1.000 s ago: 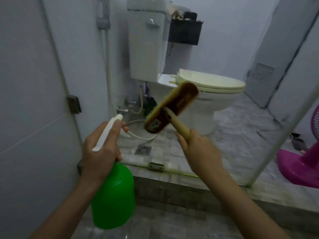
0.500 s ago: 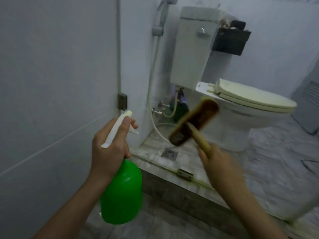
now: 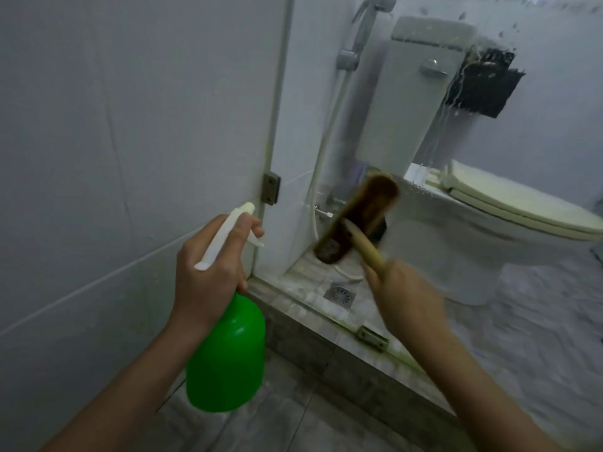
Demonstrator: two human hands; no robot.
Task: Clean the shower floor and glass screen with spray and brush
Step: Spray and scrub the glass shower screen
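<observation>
Nearest, left hand point(image 3: 208, 272) wrapped round neck of green spray bottle point(image 3: 228, 353), finger on trigger. Beyond, right hand point(image 3: 408, 298) gripping handle of brush point(image 3: 359, 216), blurred head raised at droplet-streaked glass screen point(image 3: 538, 34); contact unclear. Probably scrubbing glass; next, firm strokes over the wet patch.

The marbled shower floor point(image 3: 538, 324) carries a toilet point(image 3: 456, 252), a square drain point(image 3: 339, 294) and a white hose point(image 3: 349, 277).

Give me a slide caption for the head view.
Left hand holds a green spray bottle; right hand holds a wooden brush near the wet glass screen.
</observation>
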